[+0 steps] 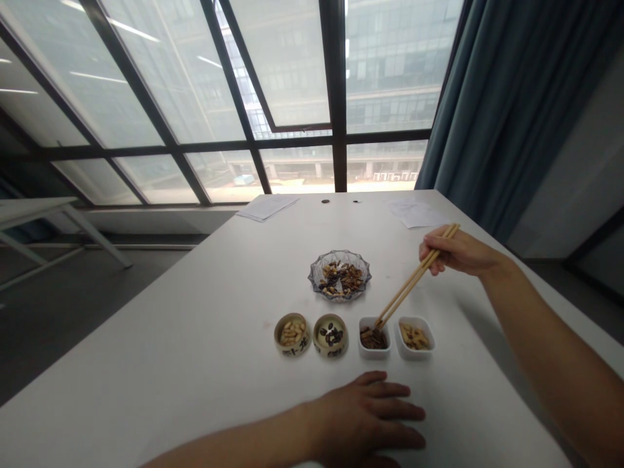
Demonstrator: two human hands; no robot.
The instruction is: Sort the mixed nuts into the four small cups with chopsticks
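My right hand (446, 250) grips a pair of wooden chopsticks (407, 286), their tips down in a square white dish (374, 354) of dark brown strips. Beside it on the right stands another square white dish (416, 354) with pale yellowish-brown pieces. To the left are a round bowl (292, 351) of peanuts and a round bowl (331, 352) of dark seeds. Behind them a clear scalloped glass bowl (316, 290) holds a mix of dark and brown bits. My left hand (363, 419) lies on the table with fingers spread, in front of the dishes, holding nothing.
The white table (195, 364) reaches back to a large window. Papers lie at its far left (267, 207) and far right (416, 212). A blue curtain (480, 110) hangs at the right, and another white table (43, 208) stands off to the left.
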